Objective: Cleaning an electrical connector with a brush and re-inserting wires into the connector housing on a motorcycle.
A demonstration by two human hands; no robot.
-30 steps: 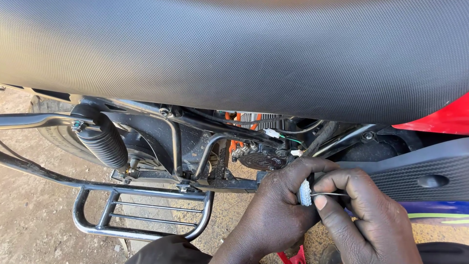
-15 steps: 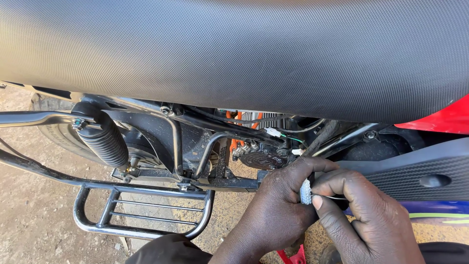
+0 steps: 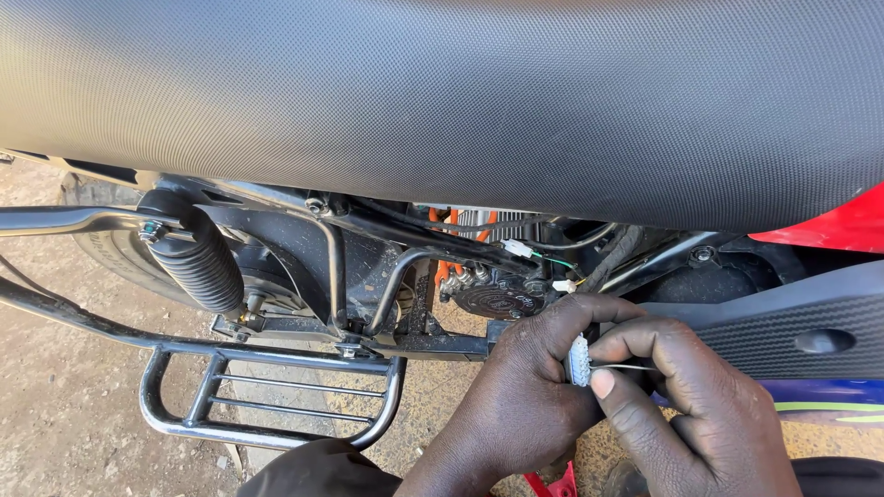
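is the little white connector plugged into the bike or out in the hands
Out: the white connector is pinched between left hand and right hand, clear of the frame; a thin wire leaves it.

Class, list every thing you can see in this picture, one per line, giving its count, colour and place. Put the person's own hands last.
Textured motorcycle seat: one, black, across the top.
Ribbed rubber shock absorber: one, black, left, under the seat.
Tubular metal footrest rack: one, black, lower left.
Red body panel: one, right edge.
Textured plastic side panel: one, black, right.
Orange cables: several, centre, behind the frame.
Small white plastic connector: one, between the hands.
Thin metal pin: one, silver, at the connector.
Left hand: one, grips the connector.
Right hand: one, pinches the pin.
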